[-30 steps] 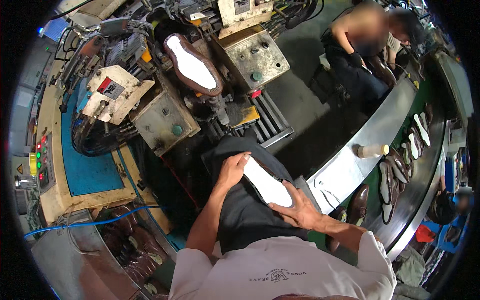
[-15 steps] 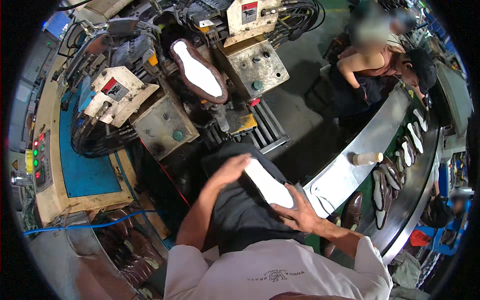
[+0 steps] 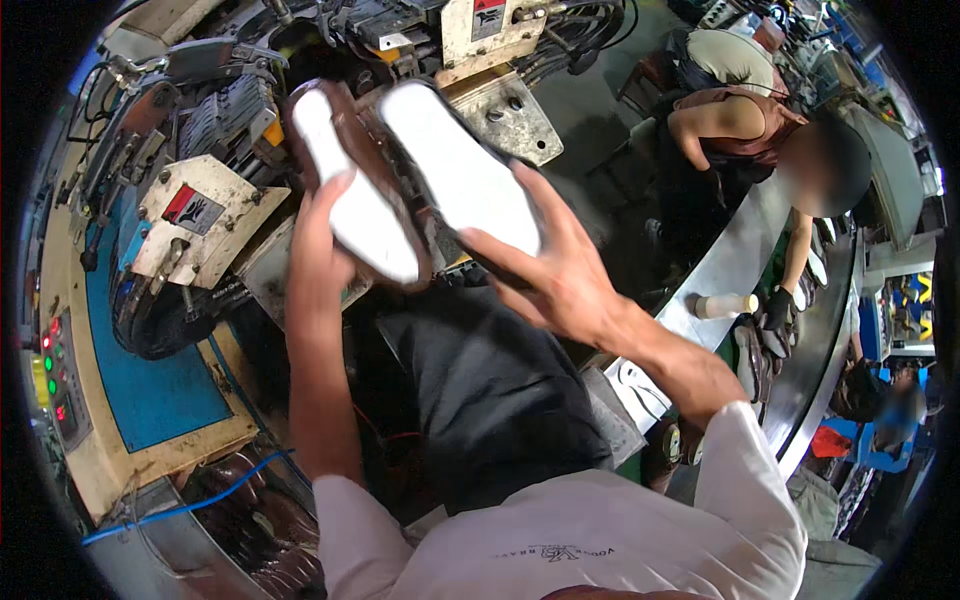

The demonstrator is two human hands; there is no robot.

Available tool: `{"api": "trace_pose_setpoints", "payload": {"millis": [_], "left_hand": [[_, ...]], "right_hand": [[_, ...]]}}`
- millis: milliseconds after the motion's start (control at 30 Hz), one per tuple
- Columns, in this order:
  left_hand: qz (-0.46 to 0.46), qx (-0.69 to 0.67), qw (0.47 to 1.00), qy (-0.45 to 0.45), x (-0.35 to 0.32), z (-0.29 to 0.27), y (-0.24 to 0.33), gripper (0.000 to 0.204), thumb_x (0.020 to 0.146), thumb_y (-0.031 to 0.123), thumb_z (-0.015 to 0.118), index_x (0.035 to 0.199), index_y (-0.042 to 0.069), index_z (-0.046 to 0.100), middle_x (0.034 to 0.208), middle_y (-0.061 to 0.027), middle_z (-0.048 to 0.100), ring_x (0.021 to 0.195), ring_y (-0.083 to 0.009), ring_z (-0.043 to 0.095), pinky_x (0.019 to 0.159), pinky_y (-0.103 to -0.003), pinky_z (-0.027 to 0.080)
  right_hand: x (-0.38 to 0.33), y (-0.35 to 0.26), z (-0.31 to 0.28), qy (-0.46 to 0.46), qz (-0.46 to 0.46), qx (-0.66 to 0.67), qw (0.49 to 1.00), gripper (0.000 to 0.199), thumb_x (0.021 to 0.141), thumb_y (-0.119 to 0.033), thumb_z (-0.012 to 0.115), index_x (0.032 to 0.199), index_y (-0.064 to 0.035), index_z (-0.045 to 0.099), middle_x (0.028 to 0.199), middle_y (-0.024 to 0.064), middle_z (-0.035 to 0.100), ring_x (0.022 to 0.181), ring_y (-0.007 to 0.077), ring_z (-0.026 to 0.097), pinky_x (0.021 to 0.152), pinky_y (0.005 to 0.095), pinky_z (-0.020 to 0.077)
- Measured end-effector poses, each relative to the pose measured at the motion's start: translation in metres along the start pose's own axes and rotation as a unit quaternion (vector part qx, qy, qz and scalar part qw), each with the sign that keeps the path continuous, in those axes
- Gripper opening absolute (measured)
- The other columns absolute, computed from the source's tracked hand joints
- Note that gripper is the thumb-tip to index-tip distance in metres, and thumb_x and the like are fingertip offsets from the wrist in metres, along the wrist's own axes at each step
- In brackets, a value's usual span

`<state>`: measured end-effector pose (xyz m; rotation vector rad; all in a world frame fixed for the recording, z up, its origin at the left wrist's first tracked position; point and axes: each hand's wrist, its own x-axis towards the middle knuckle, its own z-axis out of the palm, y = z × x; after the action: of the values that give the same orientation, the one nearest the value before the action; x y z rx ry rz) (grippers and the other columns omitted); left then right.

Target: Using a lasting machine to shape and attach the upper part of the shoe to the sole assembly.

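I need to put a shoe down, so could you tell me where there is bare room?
Bare room shows on the blue panel between the lamps and black hose, and the metal ledge beside the tube. The machine and conveyor are crowded.

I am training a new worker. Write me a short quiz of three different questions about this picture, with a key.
1. True or false: the left hand touches the shoe with the white insole and brown upper.
2. Which hand holds the second white-soled shoe? A) left B) right C) neither
3. Fill in: the panel with red and green lights lies at the picture's ____ edge.

Key
1. True
2. B, the right hand, fingers spread under it.
3. left
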<state>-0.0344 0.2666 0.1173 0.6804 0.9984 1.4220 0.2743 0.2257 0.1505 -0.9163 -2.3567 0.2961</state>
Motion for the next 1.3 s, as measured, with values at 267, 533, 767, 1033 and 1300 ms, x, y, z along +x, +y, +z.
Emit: {"api": "trace_pose_setpoints", "payload": {"millis": [267, 533, 767, 1033, 1300], "left_hand": [[-0.09, -0.311, 0.945, 0.053, -0.232, -0.082, -0.088, 0.135, 0.084, 0.097, 0.053, 0.172, 0.001, 0.016, 0.168, -0.033, 0.037, 0.146, -0.0584, 0.048, 0.126, -0.073, 0.031], [-0.175, -0.117, 0.958, 0.195, -0.297, -0.088, -0.174, 0.076, 0.111, 0.057, 0.041, 0.163, 0.003, 0.039, 0.145, -0.0248, 0.061, 0.124, -0.0423, 0.068, 0.107, -0.055, 0.057], [-0.198, -0.099, 0.966, 0.136, -0.275, -0.089, -0.187, 0.063, 0.114, 0.048, 0.042, 0.161, 0.006, 0.041, 0.141, -0.0198, 0.064, 0.121, -0.0343, 0.069, 0.102, -0.049, 0.059], [-0.194, 0.009, 0.966, 0.171, -0.259, -0.077, -0.19, 0.067, 0.113, 0.043, 0.047, 0.167, 0.006, 0.034, 0.15, -0.0177, 0.057, 0.13, -0.0306, 0.064, 0.108, -0.045, 0.055], [-0.259, -0.013, 0.945, 0.198, -0.265, -0.078, -0.192, 0.072, 0.11, 0.044, 0.049, 0.17, 0.008, 0.031, 0.151, -0.0155, 0.057, 0.131, -0.0308, 0.062, 0.109, -0.046, 0.054]], "right_hand": [[0.099, -0.006, 0.102, -0.007, 0.012, -0.001, 1.0, 0.084, 0.082, -0.011, 0.086, 0.157, -0.0368, 0.058, 0.168, 0.0365, 0.026, 0.139, 0.0576, 0.05, 0.115, 0.0574, 0.0491], [0.092, 0.01, 0.135, 0.089, -0.021, 0.007, 0.996, 0.081, 0.081, -0.016, 0.088, 0.155, -0.0361, 0.06, 0.167, 0.0385, 0.023, 0.132, 0.0581, 0.053, 0.11, 0.0598, 0.0534], [0.107, 0.002, 0.127, 0.011, 0.015, -0.004, 1.0, 0.077, 0.086, -0.019, 0.083, 0.157, -0.0351, 0.057, 0.164, 0.0402, 0.025, 0.125, 0.06, 0.056, 0.111, 0.0588, 0.0528], [0.039, 0.024, 0.156, 0.11, 0.045, 0.14, 0.983, 0.106, 0.08, -0.018, 0.09, 0.167, 0.0001, 0.033, 0.174, 0.0359, 0.021, 0.16, 0.0521, 0.029, 0.13, 0.055, 0.0311], [0.045, 0.083, 0.267, -0.07, 0.272, 0.406, 0.87, 0.07, 0.086, -0.022, 0.086, 0.145, 0.0032, 0.059, 0.136, 0.0248, 0.07, 0.129, 0.0344, 0.068, 0.109, 0.0441, 0.0529]]}}
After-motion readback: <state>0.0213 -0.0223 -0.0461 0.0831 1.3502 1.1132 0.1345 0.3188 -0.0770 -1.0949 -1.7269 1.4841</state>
